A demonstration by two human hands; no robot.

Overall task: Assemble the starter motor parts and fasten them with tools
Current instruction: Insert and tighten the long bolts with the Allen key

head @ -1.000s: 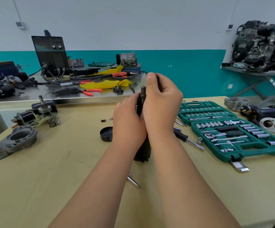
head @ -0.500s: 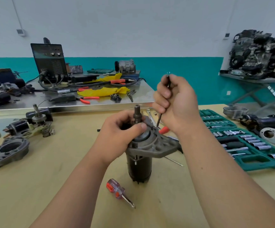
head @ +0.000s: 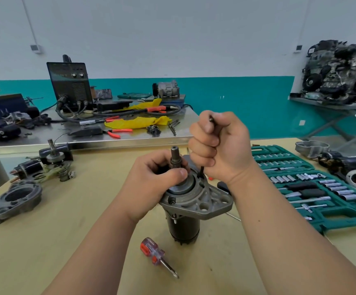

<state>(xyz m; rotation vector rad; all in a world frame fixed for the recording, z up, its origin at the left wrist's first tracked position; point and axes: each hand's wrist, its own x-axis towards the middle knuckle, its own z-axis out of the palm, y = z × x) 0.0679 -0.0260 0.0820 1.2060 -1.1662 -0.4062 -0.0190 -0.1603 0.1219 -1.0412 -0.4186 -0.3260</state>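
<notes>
Right hand (head: 221,145), centre of frame: fingers closed in a fist around a long dark bolt (head: 201,171), held near upright. Its head shows above the index finger, and its lower end emerges under the fist and meets the end housing (head: 200,202) just beside the bearing boss. Whether the tip has entered a hole cannot be told. Left hand (head: 153,184): fingers and thumb curled round the collar at the foot of the output shaft (head: 175,155), steadying the unit. The starter motor (head: 183,227) stands upright on the wooden table (head: 66,241) in the lower centre of frame, with the housing seated on top of its dark body. Change noted: a second ago both hands were wrapped about the upper part of the motor. Half a second ago the right hand had lifted clear with the bolt held above the housing, and the bolt has since been lowered onto it. Assessment: the parts appear mated and work has passed to fastening, with this bolt not yet driven home. A clear-handled screwdriver (head: 153,251) lies on the table just in front of the motor, untouched. An open green socket set (head: 313,188) lies at right. A loose cast housing (head: 13,199) lies at left. A steel bench (head: 87,141) carrying a welder (head: 70,86) stands behind, in the upper left.
</notes>
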